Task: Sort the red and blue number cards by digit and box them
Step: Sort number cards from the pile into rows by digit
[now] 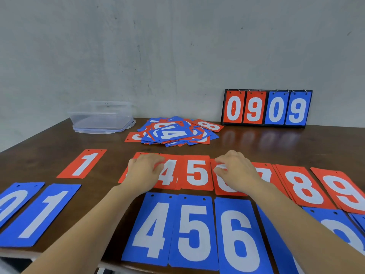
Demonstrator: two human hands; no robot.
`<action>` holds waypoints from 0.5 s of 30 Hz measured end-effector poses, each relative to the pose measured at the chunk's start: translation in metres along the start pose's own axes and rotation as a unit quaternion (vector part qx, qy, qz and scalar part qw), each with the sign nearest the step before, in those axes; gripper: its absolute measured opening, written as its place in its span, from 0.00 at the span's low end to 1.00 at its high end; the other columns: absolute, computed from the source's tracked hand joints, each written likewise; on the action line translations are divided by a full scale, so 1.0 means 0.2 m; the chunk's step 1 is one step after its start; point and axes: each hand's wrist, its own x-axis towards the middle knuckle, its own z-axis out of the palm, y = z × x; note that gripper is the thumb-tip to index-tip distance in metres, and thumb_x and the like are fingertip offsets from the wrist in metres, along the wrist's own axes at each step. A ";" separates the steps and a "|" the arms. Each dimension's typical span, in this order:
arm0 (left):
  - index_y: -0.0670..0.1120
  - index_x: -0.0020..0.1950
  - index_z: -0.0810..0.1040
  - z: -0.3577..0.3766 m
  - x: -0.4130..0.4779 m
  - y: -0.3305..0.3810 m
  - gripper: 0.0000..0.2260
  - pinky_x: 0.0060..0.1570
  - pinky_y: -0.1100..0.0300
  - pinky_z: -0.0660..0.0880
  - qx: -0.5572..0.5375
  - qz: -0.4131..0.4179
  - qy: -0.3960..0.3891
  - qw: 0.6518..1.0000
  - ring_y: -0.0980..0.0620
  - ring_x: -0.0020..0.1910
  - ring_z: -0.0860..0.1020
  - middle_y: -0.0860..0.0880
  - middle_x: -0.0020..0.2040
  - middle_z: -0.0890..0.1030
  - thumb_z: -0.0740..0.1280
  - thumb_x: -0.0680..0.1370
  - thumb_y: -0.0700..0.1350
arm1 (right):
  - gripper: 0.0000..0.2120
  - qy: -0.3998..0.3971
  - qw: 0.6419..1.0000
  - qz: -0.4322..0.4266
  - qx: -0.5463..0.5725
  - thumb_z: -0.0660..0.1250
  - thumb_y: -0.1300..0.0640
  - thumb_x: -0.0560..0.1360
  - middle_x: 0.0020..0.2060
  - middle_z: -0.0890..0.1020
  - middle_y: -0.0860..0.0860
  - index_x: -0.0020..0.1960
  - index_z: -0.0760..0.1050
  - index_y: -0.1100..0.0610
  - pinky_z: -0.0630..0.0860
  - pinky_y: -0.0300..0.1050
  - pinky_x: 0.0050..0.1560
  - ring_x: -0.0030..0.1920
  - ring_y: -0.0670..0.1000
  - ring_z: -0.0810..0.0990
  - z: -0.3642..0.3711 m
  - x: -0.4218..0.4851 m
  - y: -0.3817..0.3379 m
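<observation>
Across the middle of the frame I see a row of red cards on the brown table (pixel 256 143). My view shows the left hand (pixel 145 171) lying on a red card whose digit it hides, its bent fingertips reaching the left edge of the red 4 card (pixel 167 176). The right hand (pixel 235 171) sits on the red 6 card (pixel 223 187), fingers curled over its upper part. For both hands I cannot tell whether they pinch an edge or merely rest there.

Between the hands lies the red 5 card (pixel 196 173). To the right follow the red 7 card (pixel 265 173), partly covered, the red 8 card (pixel 304 186) and the red 9 card (pixel 343 191). A red 1 card (pixel 82 164) lies apart at left.

Along the lower edge run the blue 0 card (pixel 11 200), blue 1 card (pixel 42 212), blue 4 card (pixel 150 228), blue 5 card (pixel 194 232) and blue 6 card (pixel 240 240).

Beyond the hands, a loose pile of cards (pixel 171 131) waits. At upper left stands a clear plastic box (pixel 100 115); at upper right, a flip scoreboard (pixel 266 108) reads 0909.
</observation>
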 end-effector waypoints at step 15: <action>0.47 0.76 0.62 -0.03 0.68 -0.28 0.22 0.71 0.53 0.59 0.025 0.040 -0.016 0.999 0.48 0.73 0.64 0.47 0.74 0.67 0.57 0.82 0.45 | 0.23 -0.025 1.000 -0.001 0.005 0.55 0.47 0.81 0.68 0.70 0.56 0.72 0.64 0.57 0.64 0.52 0.66 0.68 0.57 0.65 0.12 0.67 -0.37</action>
